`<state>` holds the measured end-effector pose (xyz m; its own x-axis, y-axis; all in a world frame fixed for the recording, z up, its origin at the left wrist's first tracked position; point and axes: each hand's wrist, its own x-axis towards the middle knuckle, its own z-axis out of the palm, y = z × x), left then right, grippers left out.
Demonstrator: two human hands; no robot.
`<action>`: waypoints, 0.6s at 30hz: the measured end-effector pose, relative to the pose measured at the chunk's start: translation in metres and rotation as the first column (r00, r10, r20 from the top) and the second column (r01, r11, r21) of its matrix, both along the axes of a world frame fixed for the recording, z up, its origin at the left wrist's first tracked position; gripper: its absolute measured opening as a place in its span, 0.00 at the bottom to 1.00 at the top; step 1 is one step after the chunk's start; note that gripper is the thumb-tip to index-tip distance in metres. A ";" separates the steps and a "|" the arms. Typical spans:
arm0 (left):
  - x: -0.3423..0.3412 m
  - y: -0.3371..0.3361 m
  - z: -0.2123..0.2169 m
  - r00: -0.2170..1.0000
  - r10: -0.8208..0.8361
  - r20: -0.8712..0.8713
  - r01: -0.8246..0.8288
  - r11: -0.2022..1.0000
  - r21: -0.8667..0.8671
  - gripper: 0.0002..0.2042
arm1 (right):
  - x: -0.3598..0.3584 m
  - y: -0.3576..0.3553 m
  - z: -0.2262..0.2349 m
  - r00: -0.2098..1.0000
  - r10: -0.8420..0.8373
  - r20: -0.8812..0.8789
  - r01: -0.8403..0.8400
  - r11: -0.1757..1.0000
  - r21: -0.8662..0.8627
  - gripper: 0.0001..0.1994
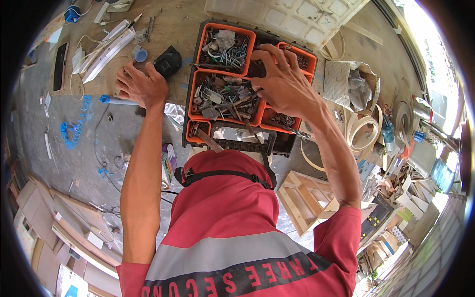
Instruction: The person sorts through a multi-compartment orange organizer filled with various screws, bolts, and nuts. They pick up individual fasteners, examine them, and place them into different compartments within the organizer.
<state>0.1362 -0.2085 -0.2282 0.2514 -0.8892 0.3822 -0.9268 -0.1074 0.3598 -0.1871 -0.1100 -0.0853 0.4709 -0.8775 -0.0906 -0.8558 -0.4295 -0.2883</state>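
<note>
A black organizer box (189,106) with orange bins stands on the worktable. The upper left bin (253,49) holds screws, and the larger bin (192,94) below it holds mixed metal hardware. Over the right-hand compartments is my right hand (287,81), fingers bent and apart; its fingertips partly hide what lies under them, and I see nothing held. My left hand (143,85) rests on the table edge with fingers loosely spread, beside a black tape-measure-like object (168,62) and a small blue cap (141,55). A drill bit (292,130) lies across the box's lower right.
The box's translucent lid (287,17) lies open behind it. White trim strips (109,54) and a phone-like dark object (60,67) lie at left. To the right are a torn bag (351,84) and rolled edging strips (361,131). A wooden frame (307,200) stands below.
</note>
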 end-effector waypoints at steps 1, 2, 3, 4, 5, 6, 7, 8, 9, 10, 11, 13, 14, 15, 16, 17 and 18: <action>-0.001 0.000 0.000 1.000 0.002 0.000 -0.002 1.000 0.003 0.22 | -0.004 0.000 0.001 0.998 -0.012 0.064 0.012 1.000 0.011 0.07; -0.002 0.000 0.000 1.000 0.001 0.000 -0.001 1.000 0.012 0.22 | -0.008 0.001 0.002 0.994 -0.038 0.107 0.036 0.999 0.018 0.07; -0.003 -0.001 0.001 1.000 0.000 0.000 0.000 1.000 0.021 0.22 | -0.010 0.003 0.003 0.987 -0.064 0.149 0.061 0.998 0.026 0.07; -0.004 0.000 0.002 1.000 -0.001 -0.001 0.001 1.000 0.031 0.22 | -0.012 0.004 0.004 0.977 -0.091 0.191 0.086 0.996 0.036 0.08; -0.004 0.000 0.002 1.000 0.000 0.004 0.000 1.000 0.025 0.23 | -0.013 0.004 0.003 0.964 -0.125 0.236 0.123 0.992 0.021 0.07; -0.004 0.001 0.001 1.000 0.000 0.009 0.000 1.000 0.020 0.23 | -0.015 0.003 0.000 0.947 -0.157 0.281 0.162 0.987 0.007 0.07; -0.002 0.000 0.001 1.000 -0.001 0.017 0.001 1.000 0.011 0.23 | -0.016 0.002 -0.003 0.925 -0.188 0.329 0.202 0.979 -0.007 0.07; -0.002 0.000 0.002 1.000 -0.001 0.015 0.000 1.000 0.009 0.23 | -0.018 0.000 -0.006 0.901 -0.244 0.358 0.273 0.961 -0.033 0.07; -0.003 0.000 0.002 1.000 -0.001 0.012 0.001 1.000 0.006 0.23 | -0.020 -0.002 -0.010 0.872 -0.297 0.388 0.345 0.937 -0.057 0.07; -0.003 0.001 0.002 1.000 -0.003 0.011 0.003 1.000 0.005 0.24 | -0.021 -0.002 -0.014 0.838 -0.349 0.420 0.416 0.906 -0.077 0.07; -0.003 0.001 0.003 1.000 0.000 0.014 -0.001 1.000 0.002 0.24 | -0.019 -0.001 -0.016 0.805 -0.383 0.452 0.481 0.868 -0.122 0.07; -0.004 0.001 0.004 1.000 0.008 0.017 -0.008 1.000 -0.003 0.24 | -0.013 0.000 -0.021 0.734 -0.438 0.520 0.603 0.772 -0.201 0.08; -0.004 0.001 0.003 1.000 0.007 0.017 -0.007 1.000 -0.005 0.24 | -0.011 0.004 -0.023 0.729 -0.446 0.519 0.599 0.782 -0.170 0.08; -0.003 0.000 0.001 1.000 0.006 0.017 -0.006 1.000 -0.008 0.24 | -0.008 0.011 -0.025 0.725 -0.455 0.518 0.595 0.792 -0.138 0.09; -0.001 0.000 0.000 1.000 0.007 0.018 -0.007 1.000 -0.010 0.24 | -0.004 0.018 -0.026 0.721 -0.461 0.517 0.589 0.801 -0.106 0.10; -0.001 0.000 -0.002 1.000 0.015 0.020 -0.015 1.000 -0.017 0.23 | 0.000 0.023 -0.025 0.779 -0.412 0.472 0.528 0.837 -0.141 0.10; 0.000 0.000 -0.004 0.999 0.023 0.023 -0.022 0.999 -0.025 0.22 | 0.005 0.028 -0.024 0.832 -0.359 0.424 0.463 0.869 -0.173 0.10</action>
